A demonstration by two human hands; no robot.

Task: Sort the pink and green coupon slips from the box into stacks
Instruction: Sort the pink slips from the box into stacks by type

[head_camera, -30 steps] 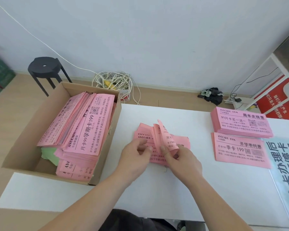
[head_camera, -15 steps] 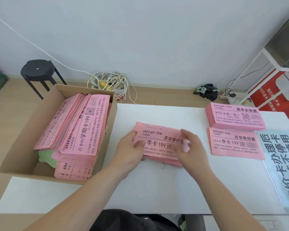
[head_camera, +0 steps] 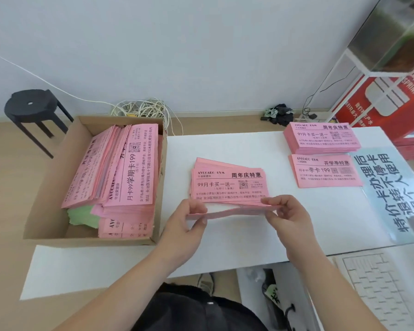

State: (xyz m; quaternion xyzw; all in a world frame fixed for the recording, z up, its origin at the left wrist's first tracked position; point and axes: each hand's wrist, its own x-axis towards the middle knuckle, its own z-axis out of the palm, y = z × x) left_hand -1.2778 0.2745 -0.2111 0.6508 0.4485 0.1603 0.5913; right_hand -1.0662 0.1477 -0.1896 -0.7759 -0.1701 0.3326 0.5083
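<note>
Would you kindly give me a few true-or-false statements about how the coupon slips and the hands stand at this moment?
1. Both hands, left hand and right hand, hold one pink bundle by its ends. True.
2. The cardboard box is empty. False: it holds pink slips and some green slips.
3. Two pink stacks lie at the table's far right. True.
4. The held bundle rests inside the box. False: it is over the white table, in front of a fanned pile.

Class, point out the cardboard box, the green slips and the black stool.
cardboard box [head_camera: 46, 206]: head view, left wall.
green slips [head_camera: 83, 217]: head view, exposed top sheet.
black stool [head_camera: 30, 106]: head view, seat.
</note>
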